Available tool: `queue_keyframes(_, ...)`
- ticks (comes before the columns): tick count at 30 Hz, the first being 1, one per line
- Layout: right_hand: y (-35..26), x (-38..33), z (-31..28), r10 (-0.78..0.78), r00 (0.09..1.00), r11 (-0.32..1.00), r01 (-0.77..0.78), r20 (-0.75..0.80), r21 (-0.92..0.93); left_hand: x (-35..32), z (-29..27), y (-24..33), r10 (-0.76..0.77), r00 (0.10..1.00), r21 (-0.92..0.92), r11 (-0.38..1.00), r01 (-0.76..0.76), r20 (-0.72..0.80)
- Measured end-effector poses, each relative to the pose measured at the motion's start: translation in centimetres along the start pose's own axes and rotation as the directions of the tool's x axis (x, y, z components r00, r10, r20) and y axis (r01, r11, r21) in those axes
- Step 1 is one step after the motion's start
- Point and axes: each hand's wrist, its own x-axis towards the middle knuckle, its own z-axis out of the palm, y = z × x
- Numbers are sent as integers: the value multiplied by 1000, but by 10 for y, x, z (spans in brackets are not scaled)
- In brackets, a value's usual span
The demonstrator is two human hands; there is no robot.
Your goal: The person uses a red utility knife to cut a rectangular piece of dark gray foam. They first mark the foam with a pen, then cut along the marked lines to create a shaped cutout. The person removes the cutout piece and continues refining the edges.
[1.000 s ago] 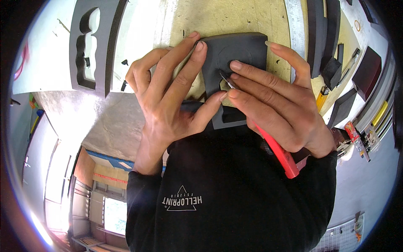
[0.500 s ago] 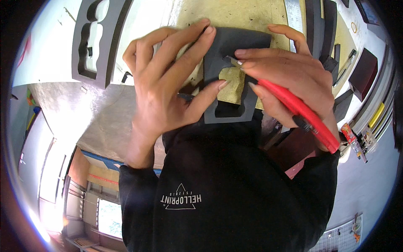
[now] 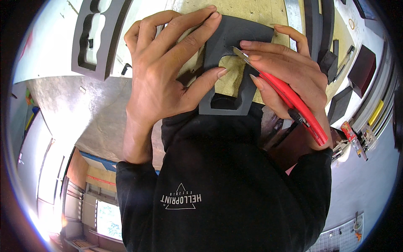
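Note:
A dark grey foam piece (image 3: 235, 31) with a cut-out middle lies on a yellowish work surface before me. My left hand (image 3: 168, 71) grips its left side, the thumb across the side strip to the opening and the long fingers stretched toward the far left corner. In my right hand (image 3: 294, 69) is a red utility knife (image 3: 300, 103), held like a pen. Its blade tip touches the foam at the far edge of the opening. My right fingertips rest on the foam's right strip, beside the blade.
Another grey foam piece with a wavy cut-out (image 3: 103, 54) sits at the far left. A metal ruler (image 3: 292, 17) and dark foam strips (image 3: 319, 29) are at the far right. A dark red box (image 3: 363, 69) stands farther right.
The foam piece and both hands have shifted slightly away from me. The knife has moved with them, its tip still at the far edge of the opening.

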Motion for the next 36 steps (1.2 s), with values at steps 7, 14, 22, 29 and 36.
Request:
queue_keyframes(7, -4, 1, -1, 13, 1000, 1000, -13, 12, -13, -1, 2, -1, 1, 1000, -6, 1000, -1, -7)
queue_keyframes(14, -6, 6, -7, -8, 997, 996, 14, 73, -86, 1, 0, 0, 2, 1000, -22, 1000, -2, 0)
queue_keyframes(22, -12, 20, -21, 8, 975, 992, 21, 223, -125, 1, -2, 0, -3, 1000, -9, 1000, 3, 30)
queue_keyframes(29, -11, 28, -30, -17, 953, 992, 55, 302, -118, 1, 0, -1, -11, 1000, -15, 1000, 11, 25)
queue_keyframes(36, -10, 36, -34, -38, 936, 992, 77, 350, -100, -6, 3, -8, 8, 1000, -25, 1000, -8, -18)
